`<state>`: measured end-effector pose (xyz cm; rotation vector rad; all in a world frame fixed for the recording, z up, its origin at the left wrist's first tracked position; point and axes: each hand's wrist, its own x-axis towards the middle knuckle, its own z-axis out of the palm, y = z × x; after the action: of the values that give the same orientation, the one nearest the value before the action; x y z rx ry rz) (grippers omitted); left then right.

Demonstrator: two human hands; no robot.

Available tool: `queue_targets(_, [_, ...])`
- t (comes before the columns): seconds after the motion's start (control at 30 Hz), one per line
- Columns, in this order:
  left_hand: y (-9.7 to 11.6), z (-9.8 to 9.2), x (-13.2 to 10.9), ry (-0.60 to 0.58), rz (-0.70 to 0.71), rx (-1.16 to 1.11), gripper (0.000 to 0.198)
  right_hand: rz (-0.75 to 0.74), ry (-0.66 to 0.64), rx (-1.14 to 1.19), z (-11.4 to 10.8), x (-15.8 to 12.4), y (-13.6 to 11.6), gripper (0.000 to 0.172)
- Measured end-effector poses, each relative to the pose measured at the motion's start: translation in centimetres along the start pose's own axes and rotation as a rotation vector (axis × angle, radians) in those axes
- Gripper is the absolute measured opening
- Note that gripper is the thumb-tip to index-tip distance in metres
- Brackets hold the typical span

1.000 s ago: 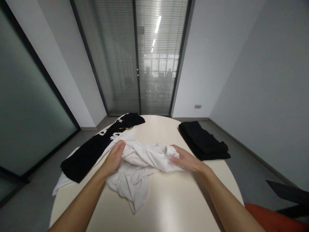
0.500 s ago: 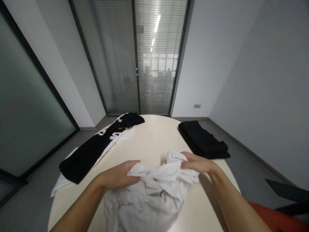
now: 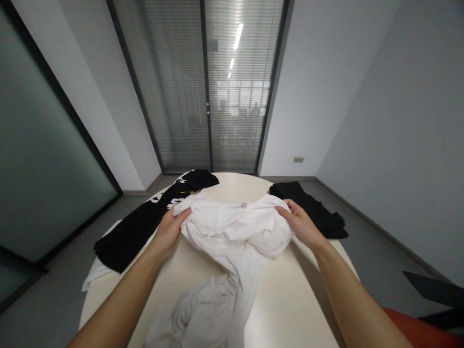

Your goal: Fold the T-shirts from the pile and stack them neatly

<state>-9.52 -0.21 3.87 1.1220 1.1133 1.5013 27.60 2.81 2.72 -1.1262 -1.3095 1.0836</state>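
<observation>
A white T-shirt (image 3: 235, 227) is stretched sideways between my two hands, its neckline edge with a small tag facing away from me. My left hand (image 3: 171, 229) is closed on one shoulder, thumb on top. The other shoulder is gripped by my right hand (image 3: 299, 222), also thumb over the cloth. From the middle, the shirt narrows into a twisted length that trails toward me and ends in a crumpled heap (image 3: 206, 309) on the near part of the pale table (image 3: 286, 299).
Along the table's left edge lie black garments with white print (image 3: 134, 237) over white cloth (image 3: 96, 275). A folded black garment stack (image 3: 311, 208) sits at the right edge. Something red (image 3: 416, 328) and a dark chair-like part (image 3: 431, 287) stand off the table at right.
Both hands have moved forward and farther apart. The bunched white shirt has been spread out at its shoulders, while its lower part stays heaped near me.
</observation>
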Motion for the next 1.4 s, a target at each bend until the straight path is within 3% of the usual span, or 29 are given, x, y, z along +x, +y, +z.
queue_targets(0.07, [1.3,-0.1,0.6,-0.191,-0.098,0.042,0.052,0.061,-0.045,0.010,-0.9,0.6,-0.7,0.039])
queue_targets(0.13, [2.6,-0.1,2.2,-0.263,-0.102,0.110,0.051,0.093,-0.070,0.000,-1.8,2.1,-1.8,0.037])
queue_targets(0.2, [3.8,0.3,4.4,-0.096,0.050,0.138,0.052,0.041,0.007,-0.024,-2.4,4.4,-2.9,0.037])
queue_targets(0.3, [4.7,1.3,7.5,0.160,0.209,0.114,0.063,-0.147,0.257,-0.092,-2.6,8.5,-3.6,0.049])
queue_targets(0.37, [4.0,2.0,8.3,0.229,0.244,0.226,0.069,-0.230,0.362,-0.250,-2.2,10.1,-3.4,0.058])
queue_targets(0.43, [2.4,2.3,7.9,0.206,0.202,0.455,0.068,-0.257,0.390,-0.486,-1.5,10.2,-2.6,0.057])
queue_targets(0.53, [-1.3,2.1,5.9,0.044,0.089,0.874,0.067,-0.196,0.231,-0.858,0.3,7.5,-1.0,0.040])
queue_targets(0.6, [-3.5,1.7,4.2,-0.053,0.047,1.125,0.073,-0.080,-0.008,-0.971,1.7,4.9,0.0,0.030])
queue_targets(0.67, [-5.1,1.4,2.8,-0.077,0.031,1.280,0.073,0.007,-0.219,-0.997,3.0,2.6,1.0,0.035])
queue_targets(0.73, [-5.8,1.1,1.8,-0.095,0.054,1.337,0.063,0.029,-0.304,-1.045,3.9,1.0,1.7,0.040])
queue_targets(0.87, [-5.5,0.3,1.6,-0.129,0.120,1.290,0.038,-0.043,-0.337,-1.045,4.1,0.0,2.5,0.011])
queue_targets(0.93, [-4.9,-0.6,2.1,-0.043,0.158,1.267,0.030,-0.085,-0.245,-1.062,3.4,0.1,2.4,0.006])
queue_targets(1.1, [-3.2,-3.4,3.1,0.219,0.277,1.299,0.029,-0.221,0.308,-1.179,1.5,0.5,1.1,0.017])
queue_targets(1.17, [-2.7,-3.8,2.9,0.252,0.293,1.326,0.030,-0.216,0.338,-1.168,1.5,0.3,0.6,0.022])
queue_targets(1.2, [-2.5,-3.7,2.7,0.248,0.265,1.341,0.030,-0.193,0.272,-1.142,1.6,0.1,0.5,0.021])
queue_targets(1.27, [-2.3,-3.3,2.1,0.183,0.147,1.365,0.032,-0.155,-0.013,-1.024,2.2,-0.4,0.6,0.021])
queue_targets(1.33, [-2.4,-2.9,1.5,0.009,0.058,1.354,0.034,-0.176,-0.357,-0.857,2.8,-0.9,1.0,0.020])
queue_targets(1.4, [-2.8,-2.5,1.0,-0.215,0.074,1.292,0.031,-0.249,-0.573,-0.749,3.5,-1.3,1.5,0.027])
